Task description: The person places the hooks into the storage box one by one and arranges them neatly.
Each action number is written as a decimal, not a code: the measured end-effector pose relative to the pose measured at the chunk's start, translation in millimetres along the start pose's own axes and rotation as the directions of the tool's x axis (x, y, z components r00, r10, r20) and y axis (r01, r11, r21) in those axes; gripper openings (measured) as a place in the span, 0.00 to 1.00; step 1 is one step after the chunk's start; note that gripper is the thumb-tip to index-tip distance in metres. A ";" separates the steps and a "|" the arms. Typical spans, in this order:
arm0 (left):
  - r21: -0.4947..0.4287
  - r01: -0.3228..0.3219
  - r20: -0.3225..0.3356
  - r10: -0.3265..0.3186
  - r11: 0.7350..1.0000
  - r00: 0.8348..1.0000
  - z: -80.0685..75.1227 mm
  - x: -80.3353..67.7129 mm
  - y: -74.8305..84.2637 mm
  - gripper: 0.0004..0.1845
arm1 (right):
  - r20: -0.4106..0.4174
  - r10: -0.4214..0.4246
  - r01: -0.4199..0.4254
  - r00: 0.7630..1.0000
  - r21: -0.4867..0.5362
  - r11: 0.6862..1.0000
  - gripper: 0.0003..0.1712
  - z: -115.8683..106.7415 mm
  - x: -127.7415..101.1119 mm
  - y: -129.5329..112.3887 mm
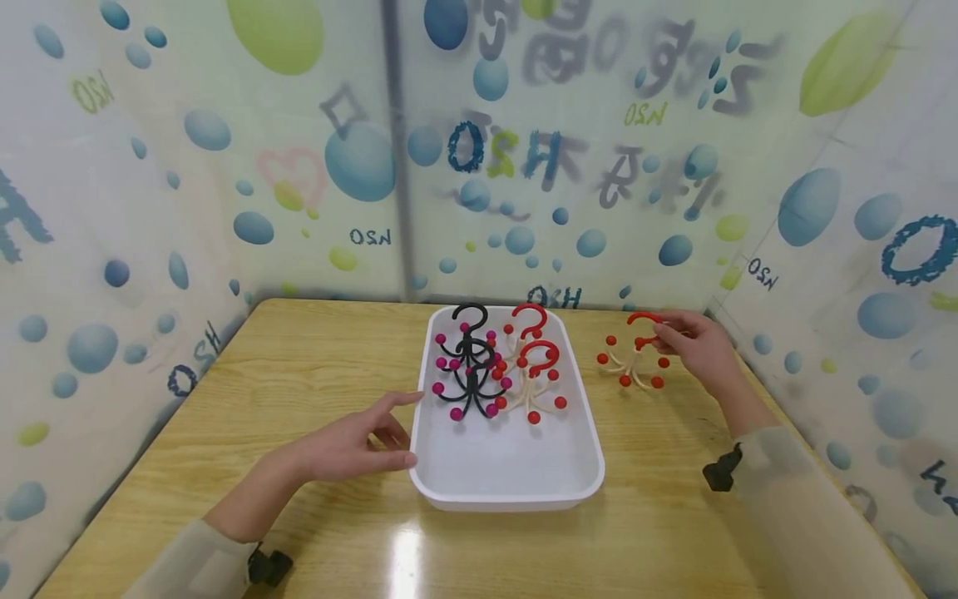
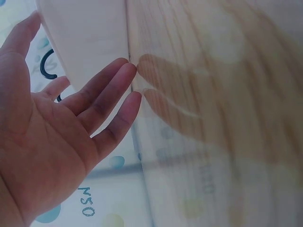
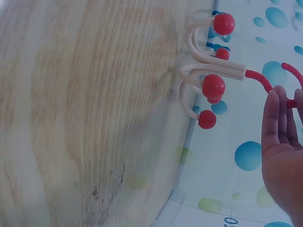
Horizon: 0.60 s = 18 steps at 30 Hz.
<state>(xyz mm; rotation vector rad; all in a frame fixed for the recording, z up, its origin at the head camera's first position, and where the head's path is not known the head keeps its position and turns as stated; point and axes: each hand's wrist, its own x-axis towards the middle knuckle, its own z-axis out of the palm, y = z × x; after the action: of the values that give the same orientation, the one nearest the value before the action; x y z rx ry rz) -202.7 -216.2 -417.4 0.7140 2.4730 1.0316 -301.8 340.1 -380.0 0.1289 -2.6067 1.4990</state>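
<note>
My right hand [image 1: 699,345] pinches the red hook of a cream octopus-shaped rotating hanger [image 3: 220,67] whose curved arms end in red balls [image 3: 213,87]. This hanger is upright at the right of a white tray [image 1: 505,470], its arms close over the table. At the tray's left side, my left hand [image 1: 344,448] has its fingers spread loosely, thumb and index fingertip at the rim. Inside the tray stand two black hangers [image 1: 471,384] with magenta balls on the left. Two cream hangers [image 1: 530,391] with red hooks and red balls stand on the right.
A wooden table [image 1: 299,366] carries the tray. Behind and on both sides hang pale curtains [image 1: 299,225] with blue and green bubble prints, close to the table's edges. Dark wrist cameras [image 1: 269,566] sit at both sleeves.
</note>
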 end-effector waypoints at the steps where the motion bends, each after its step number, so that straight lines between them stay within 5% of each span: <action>1: 0.001 0.003 0.001 -0.003 1.000 1.000 0.1 0.1 0.2 0.49 | -0.004 0.000 0.000 1.000 0.005 1.000 0.29 -1.4 -2.7 -0.2; 8: 0.005 0.012 0.002 -0.012 1.000 1.000 0.3 0.0 1.9 0.49 | -0.026 0.011 -0.012 1.000 -0.019 1.000 0.23 -8.8 -29.7 -11.4; 18: -0.001 -0.008 -0.002 0.008 1.000 1.000 0.2 -1.0 3.6 0.48 | -0.076 -0.095 0.100 0.993 0.058 0.993 0.13 -7.4 -75.5 -46.6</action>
<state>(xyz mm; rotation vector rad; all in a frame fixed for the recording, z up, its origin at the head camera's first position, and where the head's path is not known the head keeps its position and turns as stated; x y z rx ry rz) -200.7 -214.5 -414.8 0.7237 2.4732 1.0377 -220.2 323.8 -348.3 0.2007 -2.4610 1.5216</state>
